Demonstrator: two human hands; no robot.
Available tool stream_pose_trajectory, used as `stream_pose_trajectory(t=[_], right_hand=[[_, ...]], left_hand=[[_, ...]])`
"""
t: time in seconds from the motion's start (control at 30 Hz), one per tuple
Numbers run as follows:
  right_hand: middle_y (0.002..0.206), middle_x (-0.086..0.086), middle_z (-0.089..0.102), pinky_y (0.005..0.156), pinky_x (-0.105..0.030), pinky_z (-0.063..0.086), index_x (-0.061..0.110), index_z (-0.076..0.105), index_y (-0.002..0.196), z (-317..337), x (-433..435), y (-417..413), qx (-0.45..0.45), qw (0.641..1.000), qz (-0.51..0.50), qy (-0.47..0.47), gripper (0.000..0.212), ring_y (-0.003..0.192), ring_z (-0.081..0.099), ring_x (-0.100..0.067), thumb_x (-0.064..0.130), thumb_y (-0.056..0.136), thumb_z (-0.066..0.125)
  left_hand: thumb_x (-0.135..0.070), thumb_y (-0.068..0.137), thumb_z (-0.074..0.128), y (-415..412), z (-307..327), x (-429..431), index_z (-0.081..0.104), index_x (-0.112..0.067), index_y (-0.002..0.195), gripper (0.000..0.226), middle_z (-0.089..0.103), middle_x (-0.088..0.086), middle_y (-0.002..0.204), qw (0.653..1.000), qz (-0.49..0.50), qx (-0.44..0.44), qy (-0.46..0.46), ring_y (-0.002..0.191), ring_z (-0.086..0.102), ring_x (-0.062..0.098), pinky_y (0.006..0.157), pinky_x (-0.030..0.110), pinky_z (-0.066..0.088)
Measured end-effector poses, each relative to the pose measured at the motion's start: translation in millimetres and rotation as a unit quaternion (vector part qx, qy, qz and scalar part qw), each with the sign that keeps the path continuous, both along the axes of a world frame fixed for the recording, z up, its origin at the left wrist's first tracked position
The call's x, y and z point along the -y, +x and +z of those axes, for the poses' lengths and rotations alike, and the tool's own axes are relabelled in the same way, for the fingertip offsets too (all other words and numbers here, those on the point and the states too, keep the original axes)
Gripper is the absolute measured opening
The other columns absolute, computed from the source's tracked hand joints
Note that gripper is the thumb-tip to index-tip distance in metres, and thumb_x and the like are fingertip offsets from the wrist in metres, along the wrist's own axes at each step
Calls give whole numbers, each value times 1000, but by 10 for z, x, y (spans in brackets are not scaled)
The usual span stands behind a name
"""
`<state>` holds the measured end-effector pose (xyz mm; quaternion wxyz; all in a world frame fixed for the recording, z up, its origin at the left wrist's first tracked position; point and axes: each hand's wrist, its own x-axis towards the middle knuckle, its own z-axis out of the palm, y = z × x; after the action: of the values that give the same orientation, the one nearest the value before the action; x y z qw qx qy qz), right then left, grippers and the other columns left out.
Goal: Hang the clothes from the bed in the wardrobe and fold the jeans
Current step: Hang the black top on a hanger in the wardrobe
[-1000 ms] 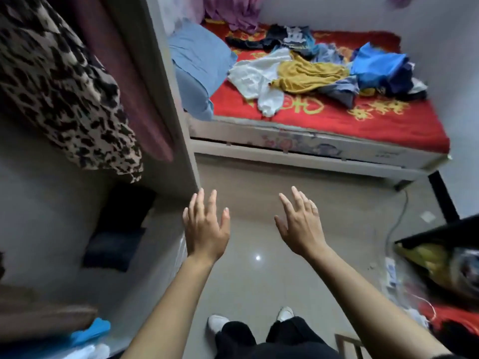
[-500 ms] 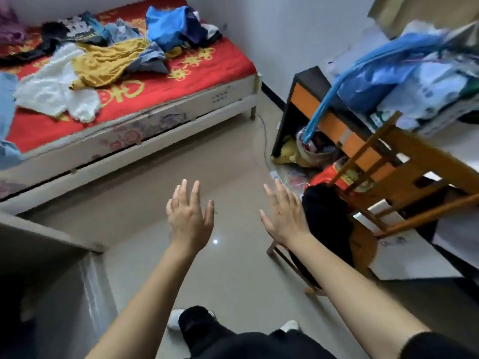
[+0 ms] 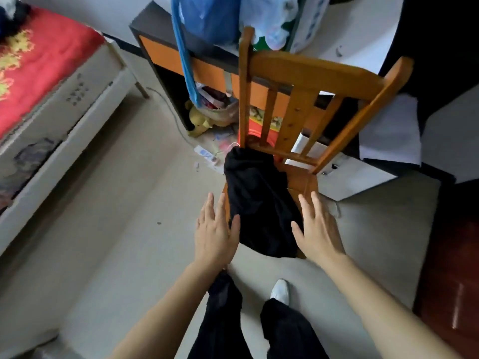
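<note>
A black garment [image 3: 259, 200] lies draped over the seat of a wooden chair [image 3: 305, 81] in front of me. My left hand [image 3: 216, 230] hovers with straight fingers at the garment's left edge, its thumb at the cloth. My right hand [image 3: 317, 229] is spread flat at the garment's right side, over the seat's edge. Neither hand holds anything. The bed [image 3: 33, 66] with its red cover shows at the upper left; only a dark bit of clothing [image 3: 10, 14] on it is in view.
A black and orange desk [image 3: 166, 55] stands behind the chair, with blue bags [image 3: 207, 19] on top and clutter and a power strip [image 3: 206, 154] on the floor beneath. A white cabinet [image 3: 363, 177] is at the right. Bare tiled floor [image 3: 124, 203] lies between bed and chair.
The view has swung right, from the wardrobe and bed to the chair. Both hands, still spread, have come up to the two sides of the black garment.
</note>
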<state>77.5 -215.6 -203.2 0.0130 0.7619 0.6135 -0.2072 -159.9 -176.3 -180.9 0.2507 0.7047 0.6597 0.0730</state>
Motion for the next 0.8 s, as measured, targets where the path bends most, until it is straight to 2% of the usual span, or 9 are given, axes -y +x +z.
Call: stream_pose_trajectory(t=[0.13,0.23,0.4,0.5,0.57,0.67,0.73,0.8], right_hand=[[165,-18,5,111,-38,34,18,11,159,-752,110,-125,-16,995,-37,-88,72,147,27,-32,39,101,48],[165,-16,1,114,-39,33,22,6,160,-1269,83,-249,-33,990,-68,-120,74,148,26,-31,39,101,48],[165,-17,8,112,-40,35,24,1,160,-1953,-306,-371,-59,985,-132,-93,81,147,28,-34,40,99,52],[165,-17,9,114,-43,34,20,3,159,-2207,-718,-371,-62,988,-138,-42,80,147,25,-35,40,100,52],[165,-17,11,116,-44,31,17,10,159,-2320,-1079,-344,-83,985,-151,8,73,148,24,-34,40,101,48],[164,-12,18,121,-44,24,15,25,156,-2476,-1711,-281,-146,966,-210,47,62,150,20,-30,47,104,37],[164,-10,20,122,-45,18,15,21,158,-2577,-2039,-215,-169,957,-234,6,67,151,17,-29,52,103,35],[162,-11,26,120,-46,21,13,13,159,-2654,-2150,-169,-158,960,-215,-87,77,149,23,-32,55,101,40]], left_hand=[[-45,102,38,43,-846,-189,18,-19,156,63,13,10,164,995,-21,-7,-96,147,19,29,116,41,22],[-46,102,36,38,-1461,-334,12,-21,157,65,8,10,164,987,-45,-34,-153,148,16,30,118,43,22],[-44,99,46,81,-2289,-564,-1,-23,157,78,2,10,165,975,-76,-43,-205,150,9,29,119,43,22],[-43,98,48,73,-2671,-656,-4,-29,157,80,4,8,165,968,-67,-21,-242,149,16,30,115,41,28],[-40,98,49,33,-2860,-704,3,-37,156,74,11,5,164,964,-80,-11,-252,144,28,29,108,38,38],[-30,94,57,-70,-3028,-766,26,-36,152,66,37,2,148,976,-91,-2,-197,124,51,27,92,35,50],[-29,90,63,-136,-3071,-797,37,-35,147,63,48,-1,134,982,-88,18,-169,110,58,23,81,30,50],[-25,87,66,-174,-3086,-836,46,-34,139,56,53,-3,124,980,-64,55,-179,101,61,20,79,26,47]])
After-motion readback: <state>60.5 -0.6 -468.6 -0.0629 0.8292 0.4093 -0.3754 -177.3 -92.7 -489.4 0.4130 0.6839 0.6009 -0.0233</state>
